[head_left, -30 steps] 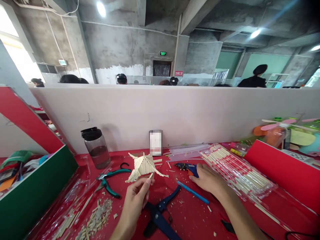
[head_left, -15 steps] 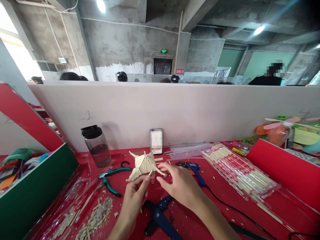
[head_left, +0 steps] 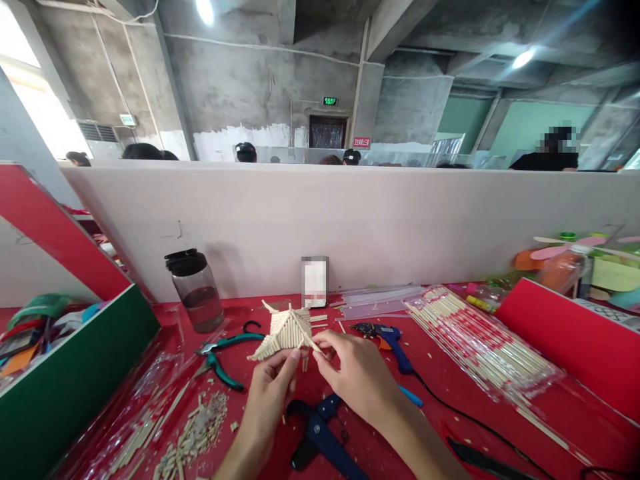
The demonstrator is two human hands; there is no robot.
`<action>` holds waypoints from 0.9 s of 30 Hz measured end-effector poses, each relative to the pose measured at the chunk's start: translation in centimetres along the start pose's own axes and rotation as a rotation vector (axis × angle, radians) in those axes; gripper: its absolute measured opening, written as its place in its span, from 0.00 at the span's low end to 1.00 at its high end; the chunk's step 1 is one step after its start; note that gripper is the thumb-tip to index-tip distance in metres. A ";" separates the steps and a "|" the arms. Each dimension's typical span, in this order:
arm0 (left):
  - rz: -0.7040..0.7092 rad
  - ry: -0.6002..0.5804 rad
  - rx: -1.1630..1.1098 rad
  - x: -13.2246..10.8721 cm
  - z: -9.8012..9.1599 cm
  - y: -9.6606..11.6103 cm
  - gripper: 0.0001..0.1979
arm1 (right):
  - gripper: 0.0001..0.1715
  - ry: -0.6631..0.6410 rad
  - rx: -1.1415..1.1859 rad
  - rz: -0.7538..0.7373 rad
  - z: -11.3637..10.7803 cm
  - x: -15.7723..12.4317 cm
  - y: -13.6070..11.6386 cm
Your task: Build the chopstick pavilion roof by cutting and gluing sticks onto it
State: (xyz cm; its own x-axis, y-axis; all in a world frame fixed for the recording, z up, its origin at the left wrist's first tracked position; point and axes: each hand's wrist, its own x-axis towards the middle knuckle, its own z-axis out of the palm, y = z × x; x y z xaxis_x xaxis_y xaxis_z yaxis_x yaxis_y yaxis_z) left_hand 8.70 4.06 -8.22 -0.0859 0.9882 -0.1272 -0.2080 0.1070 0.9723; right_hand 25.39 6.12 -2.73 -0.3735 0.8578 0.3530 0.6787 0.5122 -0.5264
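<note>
In the one view, the head camera's, I'd say the stick model [head_left: 289, 328] is well along: the sloping faces I can see are closed with sticks laid side by side, and thicker ribs flare out at the corners. A short stick juts below its front edge, so I'd judge that side unfinished; the hidden faces I can't tell. It sits around the middle of the red table [head_left: 445, 377], towards the far edge.

Two hands are on it. The right hand [head_left: 360, 373] has thumb and forefinger pinched on the model's right corner rib. The left hand [head_left: 273, 387] has its fingertips at the front edge; whether they clamp anything I can't tell.

Counting round the table: one bottle [head_left: 193, 300] towards the far left corner, one phone [head_left: 315, 277] upright at the far edge, one pair of pliers [head_left: 235, 342] left of the model, one glue gun [head_left: 391, 335] right of it, one blue cutter [head_left: 317, 430] towards the near edge. Bagged sticks [head_left: 480, 333] lie towards the right edge, too many to count.
</note>
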 end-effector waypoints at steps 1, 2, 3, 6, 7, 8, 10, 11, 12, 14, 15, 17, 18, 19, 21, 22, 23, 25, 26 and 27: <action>-0.002 0.000 -0.008 0.0 0.0 0.0 0.32 | 0.11 -0.001 -0.004 0.000 0.0 0.0 0.0; -0.003 0.000 -0.017 0.1 0.0 0.0 0.31 | 0.11 -0.003 -0.007 0.000 0.0 0.0 -0.1; -0.003 0.002 -0.027 0.1 0.1 -0.1 0.31 | 0.11 -0.005 -0.009 -0.001 0.1 0.0 -0.1; -0.004 0.014 -0.050 0.2 0.1 -0.2 0.31 | 0.10 -0.008 0.000 -0.004 0.2 0.0 0.0; -0.008 0.016 -0.054 0.2 0.1 -0.2 0.32 | 0.10 -0.008 0.005 -0.004 0.3 0.0 0.0; -0.014 0.018 -0.055 0.2 0.2 -0.2 0.32 | 0.10 -0.007 0.011 -0.002 0.3 0.0 0.0; -0.022 0.021 -0.057 0.2 0.2 -0.2 0.33 | 0.09 -0.005 0.022 -0.001 0.4 -0.1 -0.1; -0.024 0.024 -0.059 0.2 0.3 -0.2 0.33 | 0.09 -0.003 0.026 -0.002 0.4 -0.1 -0.2; -0.025 0.029 -0.062 0.2 0.3 -0.2 0.32 | 0.09 -0.003 0.030 -0.004 0.4 -0.1 -0.2; -0.026 0.040 -0.068 0.2 0.3 -0.3 0.32 | 0.08 -0.001 0.036 -0.007 0.4 -0.2 -0.4; -0.029 0.044 -0.070 0.3 0.3 -0.3 0.32 | 0.08 -0.002 0.036 -0.008 0.4 -0.2 -0.4; -0.035 0.053 -0.070 0.4 0.2 -0.4 0.32 | 0.08 -0.004 0.035 -0.007 0.5 -0.2 -0.4; -0.035 0.055 -0.069 0.4 0.1 -0.4 0.33 | 0.08 -0.006 0.034 -0.007 0.5 -0.2 -0.4; -0.033 0.054 -0.066 0.5 0.1 -0.4 0.33 | 0.08 -0.006 0.035 -0.008 0.6 -0.1 -0.4; -0.029 0.052 -0.056 0.5 0.0 -0.3 0.32 | 0.09 -0.004 0.038 -0.009 0.6 -0.1 -0.4; -0.030 0.052 -0.050 0.6 0.0 -0.2 0.32 | 0.09 -0.003 0.039 -0.010 0.6 -0.1 -0.3; -0.032 0.052 -0.045 0.6 0.0 -0.2 0.32 | 0.09 -0.003 0.040 -0.010 0.6 -0.1 -0.3; -0.041 0.053 -0.039 0.6 0.0 0.0 0.32 | 0.09 -0.004 0.038 -0.009 0.6 -0.1 -0.4; -0.046 0.051 -0.040 0.6 0.0 0.0 0.33 | 0.09 -0.005 0.037 -0.008 0.6 -0.1 -0.4; -0.047 0.047 -0.040 0.6 0.0 0.0 0.33 | 0.09 -0.007 0.038 -0.005 0.6 -0.1 -0.4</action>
State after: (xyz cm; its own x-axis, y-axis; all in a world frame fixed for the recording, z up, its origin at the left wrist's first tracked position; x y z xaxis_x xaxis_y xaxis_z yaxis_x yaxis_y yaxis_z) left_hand 8.68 4.65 -8.34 -0.1204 0.9758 -0.1826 -0.2520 0.1479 0.9564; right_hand 24.80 5.85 -3.06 -0.3814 0.8553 0.3508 0.6521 0.5178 -0.5537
